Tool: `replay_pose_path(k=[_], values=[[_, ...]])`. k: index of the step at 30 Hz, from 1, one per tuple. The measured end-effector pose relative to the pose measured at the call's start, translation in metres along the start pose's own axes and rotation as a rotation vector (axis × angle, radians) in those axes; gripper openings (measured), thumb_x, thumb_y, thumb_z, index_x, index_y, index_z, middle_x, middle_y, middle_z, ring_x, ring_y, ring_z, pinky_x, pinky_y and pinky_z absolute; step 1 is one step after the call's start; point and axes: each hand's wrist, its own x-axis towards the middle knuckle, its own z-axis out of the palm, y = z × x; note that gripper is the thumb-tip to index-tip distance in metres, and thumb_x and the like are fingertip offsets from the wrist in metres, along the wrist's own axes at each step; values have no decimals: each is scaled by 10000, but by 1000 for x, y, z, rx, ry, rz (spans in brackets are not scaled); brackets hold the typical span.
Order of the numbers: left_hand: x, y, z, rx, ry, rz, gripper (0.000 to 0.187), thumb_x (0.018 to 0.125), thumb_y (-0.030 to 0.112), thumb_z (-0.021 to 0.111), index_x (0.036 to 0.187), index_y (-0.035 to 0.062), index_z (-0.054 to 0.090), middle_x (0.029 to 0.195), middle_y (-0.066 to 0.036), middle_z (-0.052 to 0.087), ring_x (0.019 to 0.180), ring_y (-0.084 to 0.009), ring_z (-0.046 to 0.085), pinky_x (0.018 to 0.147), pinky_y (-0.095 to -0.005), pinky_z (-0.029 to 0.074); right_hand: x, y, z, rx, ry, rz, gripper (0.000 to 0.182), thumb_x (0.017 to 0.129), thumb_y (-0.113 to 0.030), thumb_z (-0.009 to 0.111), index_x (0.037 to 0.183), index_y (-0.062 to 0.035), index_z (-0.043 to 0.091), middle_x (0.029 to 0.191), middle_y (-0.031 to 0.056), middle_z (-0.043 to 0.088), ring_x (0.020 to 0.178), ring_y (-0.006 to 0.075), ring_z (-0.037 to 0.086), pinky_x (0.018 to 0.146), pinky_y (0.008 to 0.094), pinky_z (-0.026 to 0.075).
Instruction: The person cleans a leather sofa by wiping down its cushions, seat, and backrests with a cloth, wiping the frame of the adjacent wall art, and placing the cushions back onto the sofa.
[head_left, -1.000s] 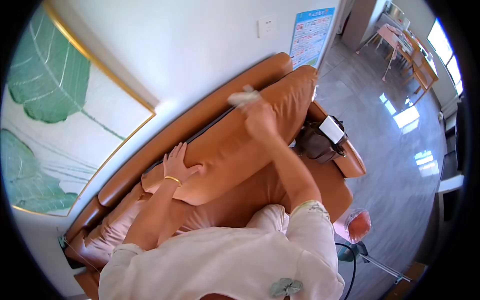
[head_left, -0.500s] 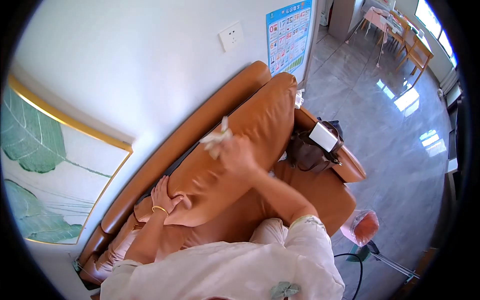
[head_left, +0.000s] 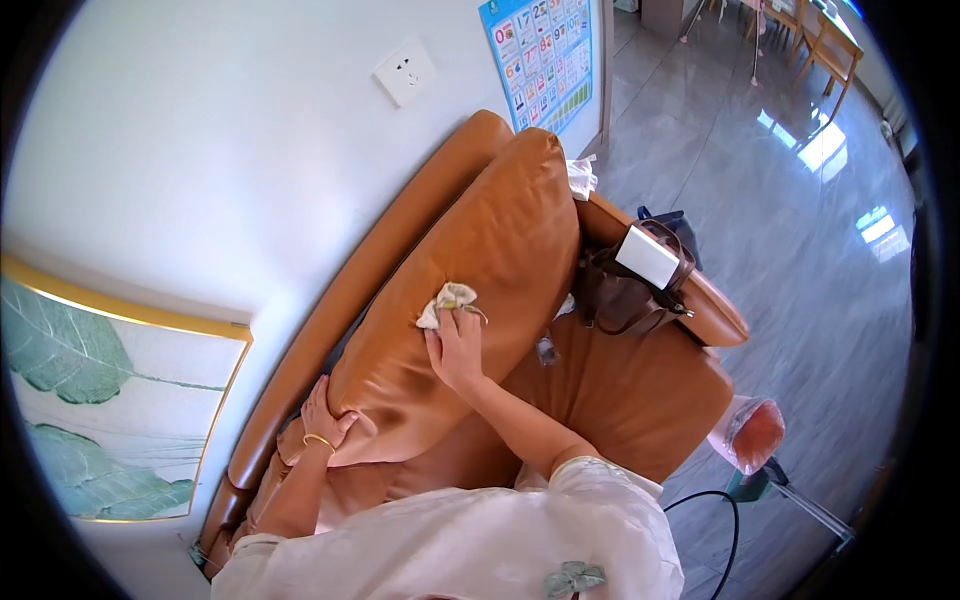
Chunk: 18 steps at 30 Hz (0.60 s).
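Pressing a crumpled pale cloth (head_left: pixel 452 296) to the face of the brown leather back cushion (head_left: pixel 510 220), the right hand (head_left: pixel 459 352) grasps it in its fingertips. The left hand (head_left: pixel 322 418), with a gold bangle (head_left: pixel 319 440) at the wrist, rests on the cushion's lower end; whether it grips the leather cannot be determined. A dark brown handbag (head_left: pixel 612 298) sits beside the armrest (head_left: pixel 715 312).
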Motion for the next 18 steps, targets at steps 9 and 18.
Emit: replay_pose_path(k=[9, 18], values=[[3, -2, 2, -19, 2, -3, 1120, 646, 818, 529, 1435, 51, 323, 1447, -157, 397, 1312, -345, 380, 1073, -480, 267, 206, 168, -74, -237, 369, 726, 260, 894, -161, 528, 1091, 2, 574, 1058, 281, 523, 984, 440, 495, 809, 498, 406], [5, -2, 1, -8, -25, -16, 1142, 628, 814, 547, 1434, 36, 323, 1446, -154, 401, 1319, -339, 375, 1086, -469, 262, 48, 16, -26, -150, 109, -112, 184, 829, -68, 552, 993, 11, 581, 1020, 254, 523, 979, 422, 486, 809, 519, 358]])
